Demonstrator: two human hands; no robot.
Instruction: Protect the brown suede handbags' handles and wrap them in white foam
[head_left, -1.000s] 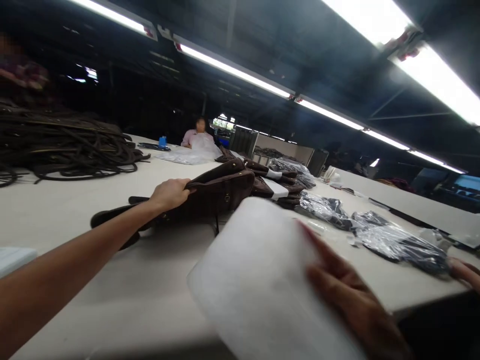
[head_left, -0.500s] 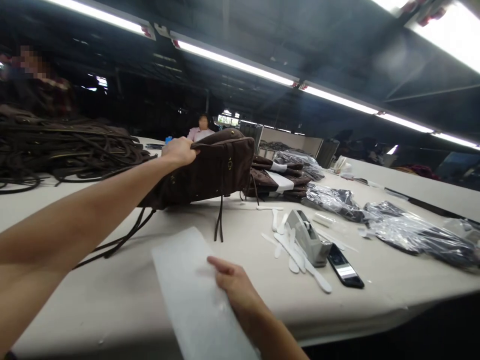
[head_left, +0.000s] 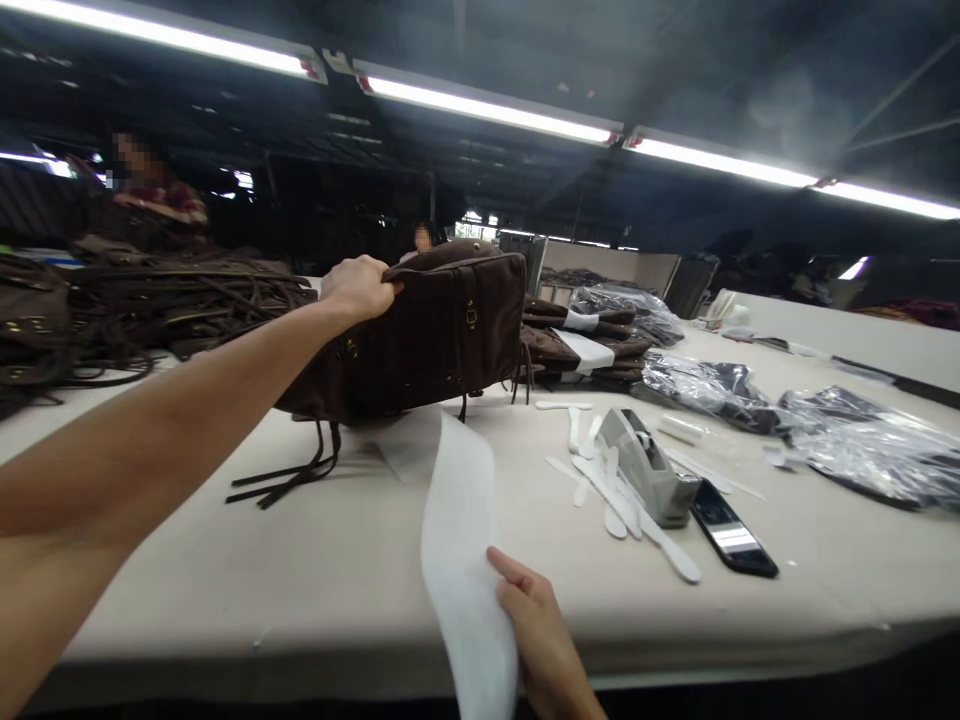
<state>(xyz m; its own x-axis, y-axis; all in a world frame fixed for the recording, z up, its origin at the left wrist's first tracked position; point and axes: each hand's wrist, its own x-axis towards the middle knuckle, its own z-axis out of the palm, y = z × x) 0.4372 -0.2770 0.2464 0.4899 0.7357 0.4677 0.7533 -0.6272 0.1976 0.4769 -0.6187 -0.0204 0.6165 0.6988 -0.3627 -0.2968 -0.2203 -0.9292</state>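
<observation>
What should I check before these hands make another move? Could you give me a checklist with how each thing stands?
1. Left hand has a grip on the brown bag: ok, closed on its upper edge.
2. Right hand has a grip on the white sheet: ok, held at its right edge.
3. White sheet flat: not ok, it curves.
4. Straps tucked away: not ok, they trail from the bag onto the table.
5. Right hand apart from the phone and grey dispenser: ok, both lie to its right.
6. Inside of the bag: cannot tell, hidden from this view.
</observation>
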